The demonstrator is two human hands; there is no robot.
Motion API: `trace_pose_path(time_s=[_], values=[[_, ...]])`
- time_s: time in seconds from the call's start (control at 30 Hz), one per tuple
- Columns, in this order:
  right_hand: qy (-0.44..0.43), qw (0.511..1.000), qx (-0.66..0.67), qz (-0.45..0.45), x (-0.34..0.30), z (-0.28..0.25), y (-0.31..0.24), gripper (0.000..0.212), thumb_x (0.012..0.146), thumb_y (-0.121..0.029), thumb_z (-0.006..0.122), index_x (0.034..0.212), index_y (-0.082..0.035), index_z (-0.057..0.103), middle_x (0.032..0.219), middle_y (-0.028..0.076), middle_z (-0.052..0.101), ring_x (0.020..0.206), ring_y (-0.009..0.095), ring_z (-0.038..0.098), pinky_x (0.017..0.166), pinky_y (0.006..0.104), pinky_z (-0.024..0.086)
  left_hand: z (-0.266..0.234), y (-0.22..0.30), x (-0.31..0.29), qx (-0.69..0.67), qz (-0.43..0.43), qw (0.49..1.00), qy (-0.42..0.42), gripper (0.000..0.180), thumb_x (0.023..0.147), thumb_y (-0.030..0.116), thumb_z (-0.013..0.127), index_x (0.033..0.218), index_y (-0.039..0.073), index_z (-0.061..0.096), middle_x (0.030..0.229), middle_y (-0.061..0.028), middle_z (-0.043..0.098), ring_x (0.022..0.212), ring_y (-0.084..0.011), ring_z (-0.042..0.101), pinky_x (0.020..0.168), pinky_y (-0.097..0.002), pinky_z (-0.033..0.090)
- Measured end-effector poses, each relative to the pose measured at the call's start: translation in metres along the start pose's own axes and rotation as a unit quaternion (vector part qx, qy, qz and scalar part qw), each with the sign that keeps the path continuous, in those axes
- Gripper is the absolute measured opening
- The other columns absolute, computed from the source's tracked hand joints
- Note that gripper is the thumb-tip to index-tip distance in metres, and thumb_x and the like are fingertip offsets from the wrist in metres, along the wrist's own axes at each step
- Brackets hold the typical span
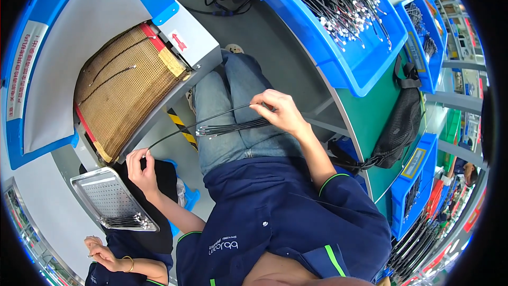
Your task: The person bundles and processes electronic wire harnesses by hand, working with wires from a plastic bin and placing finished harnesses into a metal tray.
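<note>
The right hand (280, 112), just right of the frame's centre, has its fingertips pinched closed on one end of a single thin black cable (201, 123). That cable stretches as a taut, slightly bowed line down and to the left across the lap. The same hand also holds a bundle of thin black cables with small silvery metal ends (233, 127), which lies under the fingers and points left over the blue-jeaned thighs (233, 100), its metal tips just left of centre. The left hand (142, 167), in the lower left of the frame, is curled closed with thumb and fingers pinching the other end of the single cable near its tip.

Both forearms come out of a dark navy short-sleeved work shirt with green sleeve trim (275, 217), which fills the lower middle of the frame. Below and left of the left hand sits a perforated shiny metal tray (100, 193) with a small heap of finished black cables (124, 221) at its lower edge. Above the left hand, in the upper left, a tan woven mesh conveyor belt (127, 87) runs into a grey and blue machine housing (79, 26); a couple of thin cables lie on the belt. Across the upper right, a large blue plastic bin (344, 66) holds many black cables with white ends. A second person's hand with a gold bracelet (106, 257) shows at the lower left corner.
</note>
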State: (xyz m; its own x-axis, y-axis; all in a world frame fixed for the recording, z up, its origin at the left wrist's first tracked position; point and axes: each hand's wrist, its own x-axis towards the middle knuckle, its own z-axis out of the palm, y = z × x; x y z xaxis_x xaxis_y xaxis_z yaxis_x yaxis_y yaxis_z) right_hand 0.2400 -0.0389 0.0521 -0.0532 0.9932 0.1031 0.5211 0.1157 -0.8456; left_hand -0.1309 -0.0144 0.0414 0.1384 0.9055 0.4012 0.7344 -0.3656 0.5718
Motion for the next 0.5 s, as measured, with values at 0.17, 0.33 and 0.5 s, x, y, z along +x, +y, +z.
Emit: trace_pose_path(time_s=[0.17,0.33,0.5], values=[[0.004,0.999,0.0,-0.032,-0.004,0.001,0.002,0.007,0.081,-0.009,0.068,0.086,-0.004,0.066,0.073,0.005,0.061,0.064,0.015,0.057,0.056,0.0273,0.045,-0.001,0.0,-0.001,-0.003,0.011,1.0,0.0,0.016,0.072,-0.006,0.068,0.085,0.0,0.061,0.081,-0.0088,0.063,0.077,-0.0258,0.059,0.073,-0.0338,0.048],[-0.004,0.999,0.001,-0.048,-0.004,0.005,-0.002,0.007,0.081,-0.008,0.068,0.086,-0.004,0.066,0.074,0.006,0.062,0.067,0.017,0.059,0.059,0.0285,0.047,-0.005,-0.004,-0.006,-0.008,0.005,1.0,0.0,0.016,0.072,-0.005,0.068,0.085,0.001,0.062,0.081,-0.0086,0.063,0.077,-0.0257,0.059,0.074,-0.034,0.047],[-0.032,0.997,-0.028,-0.069,-0.002,0.012,0.0,0.008,0.08,-0.009,0.07,0.085,-0.004,0.066,0.075,0.006,0.062,0.068,0.019,0.06,0.06,0.0299,0.048,-0.006,-0.017,-0.009,-0.013,0.002,1.0,0.001,0.016,0.072,-0.005,0.068,0.085,0.001,0.062,0.081,-0.0083,0.063,0.077,-0.0258,0.058,0.075,-0.0343,0.047]])
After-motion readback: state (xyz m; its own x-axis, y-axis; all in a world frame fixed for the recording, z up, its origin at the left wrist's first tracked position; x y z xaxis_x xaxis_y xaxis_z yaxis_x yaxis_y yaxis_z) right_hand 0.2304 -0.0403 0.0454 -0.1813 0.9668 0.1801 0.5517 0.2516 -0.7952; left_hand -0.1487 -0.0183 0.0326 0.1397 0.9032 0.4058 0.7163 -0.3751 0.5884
